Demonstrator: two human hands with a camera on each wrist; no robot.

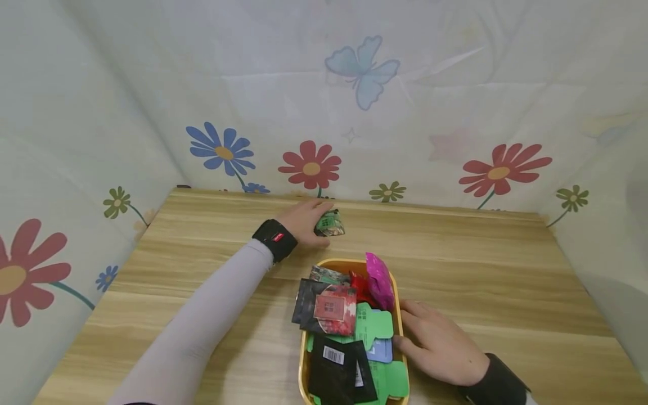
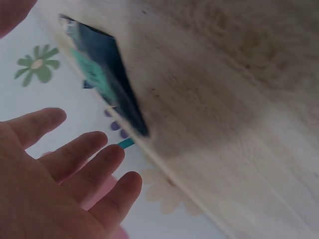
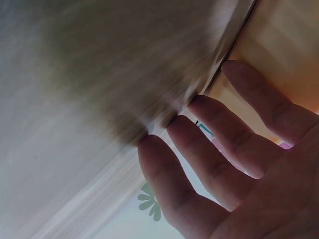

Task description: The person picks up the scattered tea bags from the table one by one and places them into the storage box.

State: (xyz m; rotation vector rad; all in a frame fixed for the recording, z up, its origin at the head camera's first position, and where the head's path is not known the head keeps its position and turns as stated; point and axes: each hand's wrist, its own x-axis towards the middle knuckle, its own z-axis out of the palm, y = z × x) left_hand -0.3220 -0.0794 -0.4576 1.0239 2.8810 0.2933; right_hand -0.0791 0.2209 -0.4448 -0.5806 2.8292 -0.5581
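Toward the back of the table lies a small green patterned packet (image 1: 330, 223), with my left hand (image 1: 305, 224) just beside it. In the left wrist view the packet (image 2: 102, 67) has a dark side, and the fingers (image 2: 82, 159) are spread apart from it. My right hand (image 1: 439, 342) rests on the table against the right side of a yellow basket (image 1: 399, 315). The right wrist view has its fingers (image 3: 214, 134) loosely extended, tips on the tabletop, one by the basket wall (image 3: 284, 45). I see nothing gripped in either hand.
The basket holds red-and-black packets (image 1: 331, 309), black packets with barcode labels (image 1: 334, 365), green card pieces (image 1: 377, 323), a blue card (image 1: 381, 351) and a pink packet (image 1: 378, 281). A flower-printed curtain (image 1: 415, 112) borders the wooden table (image 1: 481, 270) at the back and sides.
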